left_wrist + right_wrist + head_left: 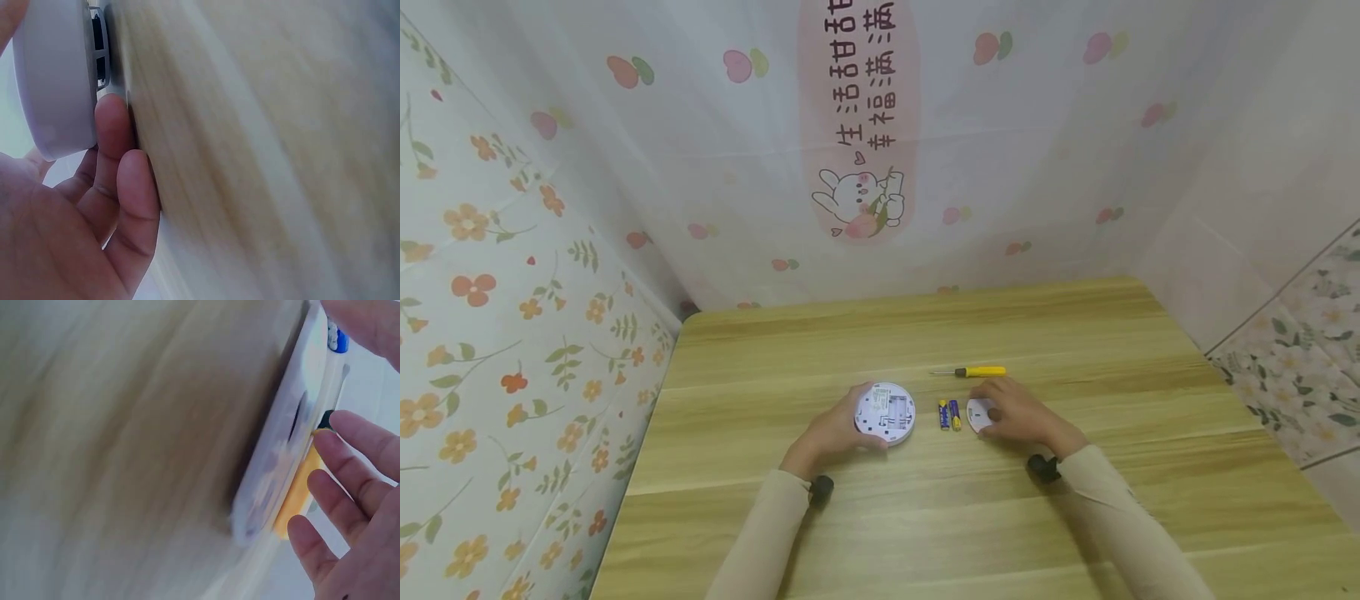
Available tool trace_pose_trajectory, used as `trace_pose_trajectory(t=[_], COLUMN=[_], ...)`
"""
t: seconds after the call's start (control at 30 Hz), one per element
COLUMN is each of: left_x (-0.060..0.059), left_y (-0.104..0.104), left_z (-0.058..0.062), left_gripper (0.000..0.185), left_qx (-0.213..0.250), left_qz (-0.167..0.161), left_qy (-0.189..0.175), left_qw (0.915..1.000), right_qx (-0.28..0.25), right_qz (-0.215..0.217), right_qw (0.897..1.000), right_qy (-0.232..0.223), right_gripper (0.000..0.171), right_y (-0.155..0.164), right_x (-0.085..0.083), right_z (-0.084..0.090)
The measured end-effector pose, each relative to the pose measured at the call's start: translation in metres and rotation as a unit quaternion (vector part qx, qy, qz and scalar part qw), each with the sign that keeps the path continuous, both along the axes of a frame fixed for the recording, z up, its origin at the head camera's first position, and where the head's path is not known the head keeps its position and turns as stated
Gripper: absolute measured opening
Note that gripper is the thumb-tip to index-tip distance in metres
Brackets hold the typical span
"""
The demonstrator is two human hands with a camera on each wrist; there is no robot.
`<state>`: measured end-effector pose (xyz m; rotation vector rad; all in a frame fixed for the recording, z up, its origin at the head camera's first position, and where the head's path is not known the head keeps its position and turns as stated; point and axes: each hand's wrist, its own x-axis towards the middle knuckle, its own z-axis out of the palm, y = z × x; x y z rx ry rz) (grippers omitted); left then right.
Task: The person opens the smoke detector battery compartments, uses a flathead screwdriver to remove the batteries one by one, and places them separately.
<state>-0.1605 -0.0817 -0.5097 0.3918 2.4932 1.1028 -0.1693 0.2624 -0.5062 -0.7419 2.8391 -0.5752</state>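
My left hand [833, 423] holds a white round smoke alarm [876, 423] by its left side, thumb and fingers around the rim. Its back faces up, showing a label and a bare battery compartment. In the left wrist view, a dark vented part juts from the smoke alarm [56, 75] toward the table. My right hand [1017, 410] is at a thin white round plate [976, 414], partly covering it. The right wrist view shows loose, spread fingers beside the plate [284, 437]; whether the thumb touches it I cannot tell.
Two blue-and-yellow batteries, a left battery [943, 415] and a right battery [955, 415], lie side by side between the hands. Behind them lies a yellow-handled screwdriver [983, 372], its shaft pointing left. Printed curtains stand around the wooden table [925, 517].
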Motion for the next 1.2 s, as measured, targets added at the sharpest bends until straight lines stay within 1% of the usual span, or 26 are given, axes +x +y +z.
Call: trace_pose_trajectory(t=[0.23,0.47,0.87,1.0,1.2], left_x=[0.0,0.0,-0.002,-0.003,-0.002], left_y=[0.0,-0.001,-0.001,-0.001,-0.001], left_z=[0.0,-0.001,-0.001,-0.002,-0.001], left_gripper=[0.114,0.114,0.115,0.115,0.114], left_qx=[0.003,0.01,0.015,0.012,0.015], left_qz=[0.003,-0.002,-0.01,-0.009,-0.007], left_qy=[0.0,-0.004,0.002,-0.002,0.003], left_qw=[1.0,0.9999,0.9998,0.9999,0.9999], right_qx=[0.013,0.015,0.032,0.039,0.049], right_qz=[-0.006,-0.005,-0.025,-0.029,-0.031], right_qw=[1.0,1.0,0.999,0.999,0.998], right_qy=[0.014,0.027,0.01,0.011,0.013], right_gripper=[0.063,0.06,0.057,0.06,0.061], right_y=[0.011,0.012,0.007,0.007,0.007], right_x=[0.001,0.002,0.001,0.001,-0.001], right_z=[-0.007,-0.008,-0.005,-0.004,-0.002])
